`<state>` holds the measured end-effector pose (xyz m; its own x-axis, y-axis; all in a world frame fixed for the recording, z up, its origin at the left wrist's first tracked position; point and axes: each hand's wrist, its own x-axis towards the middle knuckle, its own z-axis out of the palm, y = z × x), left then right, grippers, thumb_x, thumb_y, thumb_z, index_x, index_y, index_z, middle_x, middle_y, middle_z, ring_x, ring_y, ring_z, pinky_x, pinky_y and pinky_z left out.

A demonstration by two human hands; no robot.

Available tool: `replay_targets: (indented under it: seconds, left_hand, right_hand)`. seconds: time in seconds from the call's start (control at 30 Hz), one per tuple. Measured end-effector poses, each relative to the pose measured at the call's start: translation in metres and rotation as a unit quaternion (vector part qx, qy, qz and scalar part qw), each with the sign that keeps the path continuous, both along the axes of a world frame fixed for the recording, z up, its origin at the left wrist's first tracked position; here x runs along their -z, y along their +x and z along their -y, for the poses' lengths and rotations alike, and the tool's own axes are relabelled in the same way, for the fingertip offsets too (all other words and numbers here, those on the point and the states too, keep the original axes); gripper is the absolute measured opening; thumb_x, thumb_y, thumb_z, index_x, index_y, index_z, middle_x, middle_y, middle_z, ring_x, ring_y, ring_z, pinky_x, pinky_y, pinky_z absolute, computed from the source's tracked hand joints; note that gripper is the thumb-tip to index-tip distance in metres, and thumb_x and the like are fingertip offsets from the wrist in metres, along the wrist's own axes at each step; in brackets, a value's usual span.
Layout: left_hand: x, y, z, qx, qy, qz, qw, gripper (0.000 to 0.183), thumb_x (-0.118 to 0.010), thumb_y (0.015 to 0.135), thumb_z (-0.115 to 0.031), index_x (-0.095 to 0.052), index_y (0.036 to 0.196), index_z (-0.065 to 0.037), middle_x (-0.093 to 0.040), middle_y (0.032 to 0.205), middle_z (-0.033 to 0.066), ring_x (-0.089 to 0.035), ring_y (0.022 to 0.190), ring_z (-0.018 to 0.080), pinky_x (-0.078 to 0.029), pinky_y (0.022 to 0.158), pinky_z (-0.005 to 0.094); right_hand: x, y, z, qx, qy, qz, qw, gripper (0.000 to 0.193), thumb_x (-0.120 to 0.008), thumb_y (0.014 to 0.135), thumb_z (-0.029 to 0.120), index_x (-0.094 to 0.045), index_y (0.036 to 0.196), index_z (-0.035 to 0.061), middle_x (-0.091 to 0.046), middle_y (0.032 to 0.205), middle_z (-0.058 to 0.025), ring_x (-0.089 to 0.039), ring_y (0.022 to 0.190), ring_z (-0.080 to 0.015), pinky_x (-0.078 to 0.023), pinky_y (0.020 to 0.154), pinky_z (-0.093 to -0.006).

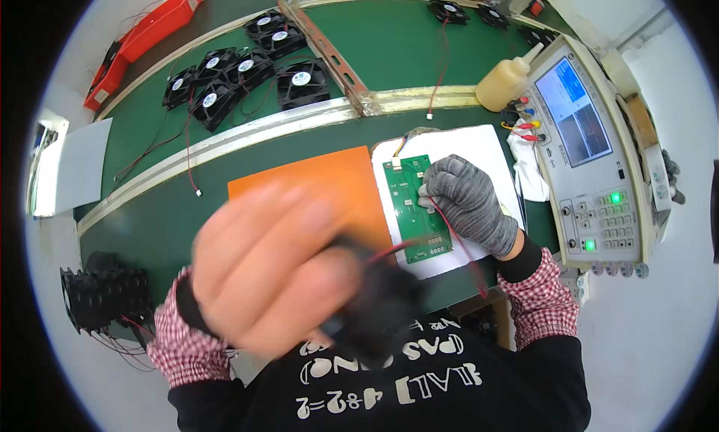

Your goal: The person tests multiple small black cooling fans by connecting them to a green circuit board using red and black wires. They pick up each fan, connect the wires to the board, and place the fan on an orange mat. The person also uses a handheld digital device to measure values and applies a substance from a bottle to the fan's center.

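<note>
Close to the camera and smeared by motion, my bare left hand (269,267) grips a black cooling fan (386,305). Red and black wires (460,241) lead from the fan toward my right hand (468,200), which wears a grey knit glove. Its fingers are pinched on the cable's end, over the right edge of a green circuit board (410,218); the plug itself is hidden. The board lies on a white pad (479,144), with a white connector (397,162) and wires at its top left corner. An orange sheet (314,181) adjoins the pad on the left.
Several fans (245,67) with loose cables stand behind the metal strip (419,100). A yellowish squeeze bottle (503,84) and a test instrument (592,155) with clip leads are at right. Stacked fans (108,290) sit at left; red bins (146,39) at far left.
</note>
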<state>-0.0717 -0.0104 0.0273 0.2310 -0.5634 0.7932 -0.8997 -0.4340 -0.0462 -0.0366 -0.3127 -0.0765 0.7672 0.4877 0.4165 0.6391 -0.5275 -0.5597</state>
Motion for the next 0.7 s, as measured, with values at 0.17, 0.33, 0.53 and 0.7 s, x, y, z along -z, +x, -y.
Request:
replay_targets:
  seconds: [0.17, 0.33, 0.53, 0.7]
  left_hand:
    - [0.038, 0.131, 0.031, -0.083, -0.052, -0.146, 0.984, 0.086, -0.083, 0.076, -0.034, -0.044, 0.14, 0.007, -0.048, 0.142, 0.026, -0.046, 0.134, 0.0388, -0.037, 0.111, 0.0483]
    - [0.089, 0.209, -0.017, -0.293, 0.201, -0.259, 0.898, 0.09, -0.088, 0.06, -0.042, -0.055, 0.131, 0.002, -0.055, 0.117, 0.0175, -0.05, 0.113, 0.0348, -0.043, 0.097, 0.041]
    - [0.02, 0.083, 0.042, 0.19, 0.13, -0.28, 0.932, 0.056, -0.076, 0.064, -0.012, -0.058, 0.116, -0.014, -0.059, 0.111, 0.0091, -0.052, 0.107, 0.0303, -0.043, 0.084, 0.0446]
    - [0.0, -0.018, 0.03, 0.388, 0.305, -0.273, 0.826, 0.041, -0.057, 0.088, -0.017, -0.053, 0.129, -0.022, -0.044, 0.146, 0.0112, -0.043, 0.134, 0.0377, -0.04, 0.108, 0.048]
  right_hand:
    - [0.001, -0.004, 0.001, 0.034, 0.185, -0.065, 0.98, 0.016, -0.076, 0.082, 0.002, -0.065, 0.093, 0.0038, -0.066, 0.088, -0.0069, -0.064, 0.082, -0.0175, -0.052, 0.074, -0.0308]
    - [-0.008, -0.005, 0.004, 0.085, 0.195, -0.099, 0.972, 0.021, -0.078, 0.083, 0.007, -0.066, 0.101, 0.0034, -0.066, 0.095, -0.0058, -0.062, 0.081, -0.0119, -0.051, 0.073, -0.0262]
    - [-0.027, -0.015, -0.013, 0.045, 0.143, 0.044, 0.988, 0.05, -0.074, 0.086, 0.015, -0.055, 0.131, 0.0064, -0.06, 0.118, -0.0135, -0.061, 0.108, -0.026, -0.051, 0.092, -0.0385]
    - [-0.035, -0.031, -0.031, -0.295, -0.053, 0.035, 0.953, 0.039, -0.067, 0.08, 0.017, -0.066, 0.118, 0.009, -0.061, 0.107, -0.0093, -0.059, 0.108, -0.0299, -0.044, 0.098, -0.0467]
